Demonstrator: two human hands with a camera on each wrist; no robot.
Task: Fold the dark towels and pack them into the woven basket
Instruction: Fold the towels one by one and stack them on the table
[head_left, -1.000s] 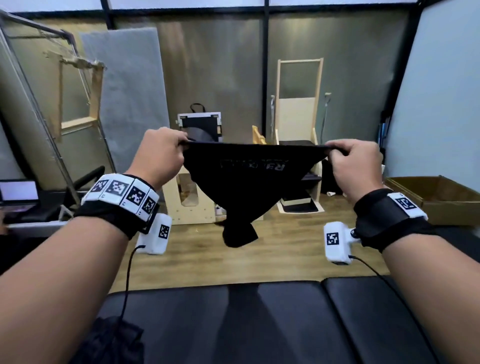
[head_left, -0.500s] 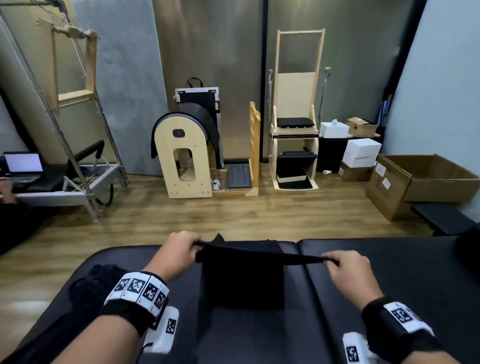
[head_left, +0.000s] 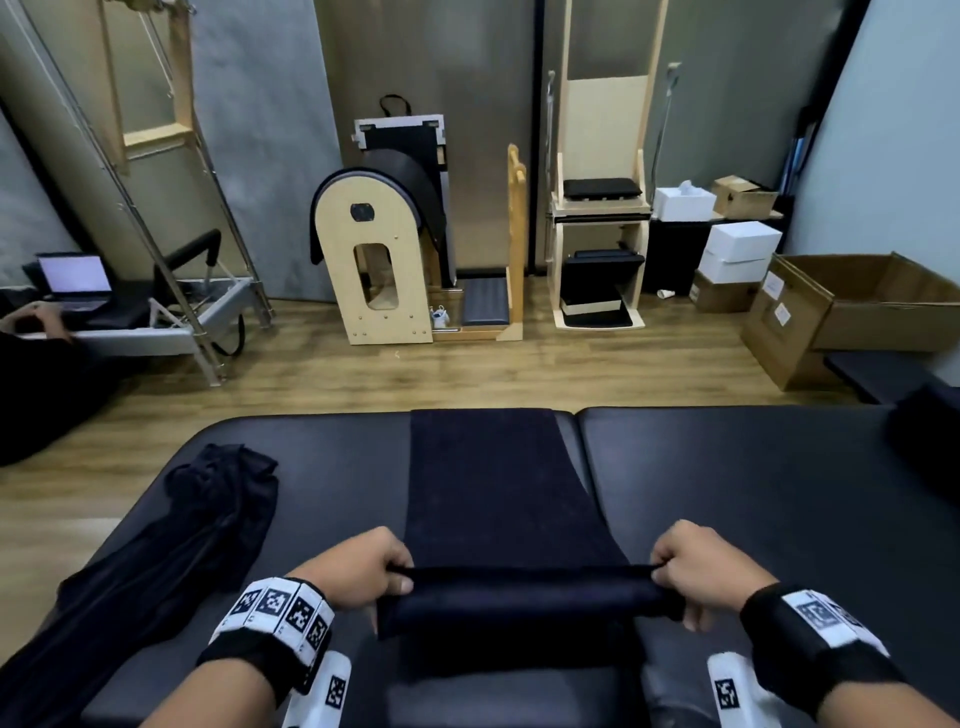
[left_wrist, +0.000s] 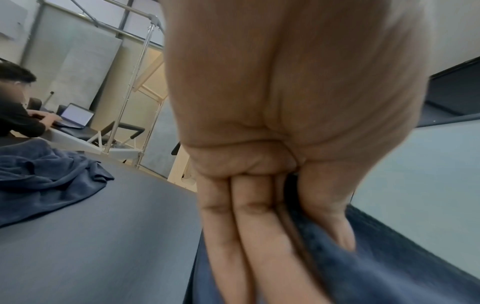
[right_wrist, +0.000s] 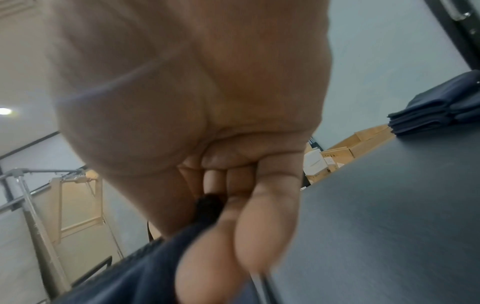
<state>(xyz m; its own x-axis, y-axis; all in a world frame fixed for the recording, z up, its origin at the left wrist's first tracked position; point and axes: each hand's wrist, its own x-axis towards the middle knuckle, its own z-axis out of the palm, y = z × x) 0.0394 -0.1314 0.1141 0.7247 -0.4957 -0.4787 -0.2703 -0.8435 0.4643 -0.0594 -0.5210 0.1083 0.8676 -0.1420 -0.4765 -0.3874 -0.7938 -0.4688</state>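
A dark towel (head_left: 493, 488) lies in a long strip across the black padded table (head_left: 727, 493), reaching its far edge. My left hand (head_left: 363, 569) pinches the near left corner of the towel (left_wrist: 337, 273), and my right hand (head_left: 693, 571) pinches the near right corner of the towel (right_wrist: 124, 277); the near end hangs lifted between them. A crumpled pile of dark towels (head_left: 197, 519) (left_wrist: 44, 176) lies on the table's left side. A stack of folded dark towels (right_wrist: 439, 107) (head_left: 930, 441) sits at the table's right edge. No woven basket shows.
Beyond the table is wooden floor with pilates equipment (head_left: 384, 244) and a wooden chair unit (head_left: 597, 208). Cardboard boxes (head_left: 852, 312) stand at the right. A person (left_wrist: 15, 107) sits at a laptop (head_left: 75, 278) on the left.
The towel was held up in the air a second ago. Both hands brought it down and drew back toward me, laying it flat along the table.
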